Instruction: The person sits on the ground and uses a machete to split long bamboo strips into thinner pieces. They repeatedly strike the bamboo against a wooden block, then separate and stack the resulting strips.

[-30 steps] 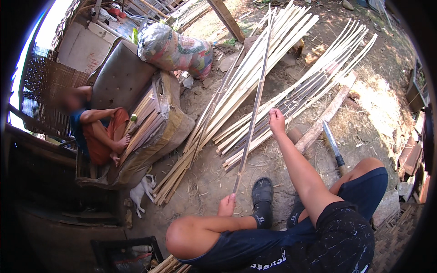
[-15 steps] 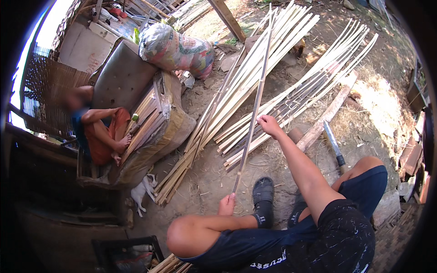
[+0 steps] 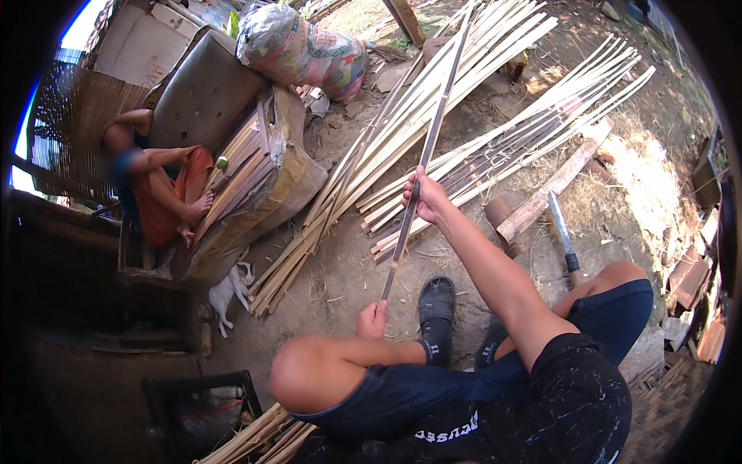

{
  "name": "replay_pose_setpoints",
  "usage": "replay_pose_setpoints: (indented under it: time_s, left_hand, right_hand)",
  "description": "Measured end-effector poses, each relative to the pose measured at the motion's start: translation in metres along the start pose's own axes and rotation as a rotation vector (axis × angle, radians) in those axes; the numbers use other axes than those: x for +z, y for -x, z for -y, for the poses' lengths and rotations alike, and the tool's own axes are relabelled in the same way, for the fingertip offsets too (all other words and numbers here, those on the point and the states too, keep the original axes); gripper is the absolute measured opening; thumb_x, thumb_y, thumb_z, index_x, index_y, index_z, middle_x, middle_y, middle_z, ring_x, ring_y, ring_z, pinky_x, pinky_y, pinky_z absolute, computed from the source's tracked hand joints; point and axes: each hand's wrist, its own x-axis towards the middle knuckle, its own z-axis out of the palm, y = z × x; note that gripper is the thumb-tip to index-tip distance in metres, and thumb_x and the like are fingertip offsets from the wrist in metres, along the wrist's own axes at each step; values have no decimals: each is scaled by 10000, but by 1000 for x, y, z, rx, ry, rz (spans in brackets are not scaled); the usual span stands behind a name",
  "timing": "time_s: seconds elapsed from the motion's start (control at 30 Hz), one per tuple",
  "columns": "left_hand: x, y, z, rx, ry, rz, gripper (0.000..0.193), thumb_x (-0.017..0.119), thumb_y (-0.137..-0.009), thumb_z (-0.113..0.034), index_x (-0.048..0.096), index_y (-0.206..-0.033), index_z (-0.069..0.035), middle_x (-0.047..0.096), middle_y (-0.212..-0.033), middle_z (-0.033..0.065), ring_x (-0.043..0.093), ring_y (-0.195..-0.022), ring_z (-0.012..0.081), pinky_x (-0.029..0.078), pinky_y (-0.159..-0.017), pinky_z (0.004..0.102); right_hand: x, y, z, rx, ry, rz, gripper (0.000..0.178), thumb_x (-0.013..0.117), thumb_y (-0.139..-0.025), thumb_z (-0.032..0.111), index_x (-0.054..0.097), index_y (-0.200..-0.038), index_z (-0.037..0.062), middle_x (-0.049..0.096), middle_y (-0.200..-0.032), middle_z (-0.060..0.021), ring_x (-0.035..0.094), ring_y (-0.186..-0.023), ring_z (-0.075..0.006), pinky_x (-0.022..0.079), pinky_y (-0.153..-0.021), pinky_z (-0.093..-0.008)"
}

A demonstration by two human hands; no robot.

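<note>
A long, thin, dark-faced bamboo strip (image 3: 438, 108) slants up and away from me, its far end over a pile of strips. My left hand (image 3: 372, 319) is closed on its near end, low beside my left leg. Farther up, my right hand (image 3: 424, 197) has its fingers wrapped round the strip, palm side showing. Beyond it lie a pile of pale bamboo strips (image 3: 371, 162) and a second, partly darker pile (image 3: 541, 124) to its right.
A machete (image 3: 560, 220) leans near my right knee, beside a wooden beam (image 3: 553, 185). At left, another person (image 3: 154, 178) sits by a worn sofa (image 3: 209, 85). A white cat (image 3: 222, 298) lies near the sofa. A stuffed sack (image 3: 301, 50) stands behind.
My right hand has moved left and turned, its fingers now round the strip rather than at its side. My left hand keeps the near end. The view has shifted slightly; the seated person raised an arm.
</note>
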Motion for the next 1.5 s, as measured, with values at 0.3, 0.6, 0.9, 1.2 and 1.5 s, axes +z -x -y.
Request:
replay_pose_setpoints:
  time_s: [0.3,0.6,0.9,1.2,1.5]
  left_hand:
    - [-3,5,-9,-286,-29,205,370,561,-1016,-343,610,-868,-8,590,-637,34,505,-512,88,425,-484,281]
    - [10,-44,-23,18,180,250,361,506,-1045,-325,606,-1182,-6,684,-988,115,654,-868,147,546,-776,308]
    - [49,-96,-118,-368,336,609,316,511,-1030,-405,552,-1064,-93,415,-699,-40,381,-538,58,347,-480,224]
    - [-5,-129,-179,-312,12,538,294,465,-1047,-369,493,-922,-105,421,-684,-26,365,-515,68,335,-455,232]
    - [-36,-164,-220,-284,-126,358,342,500,-1021,-418,495,-866,-113,395,-619,-52,339,-454,49,287,-385,233]
  right_hand:
    - [-19,-5,-31,-80,-14,-155,395,432,-1038,482,456,-872,124,432,-642,8,416,-516,-111,406,-463,-281]
    - [1,23,-41,-87,-58,-261,441,441,-1018,542,421,-802,158,322,-581,66,244,-425,-55,215,-361,-230]
    - [-6,20,-5,-95,173,-214,371,430,-1047,447,525,-977,95,493,-686,-18,511,-580,-151,502,-547,-320]
    - [-21,88,265,-363,1181,-447,529,535,-983,428,500,-1329,29,596,-1240,-148,625,-1030,-257,542,-824,-398]
    - [-57,196,380,-455,1587,-544,479,536,-978,432,609,-1224,27,653,-949,-103,648,-838,-179,535,-686,-332]
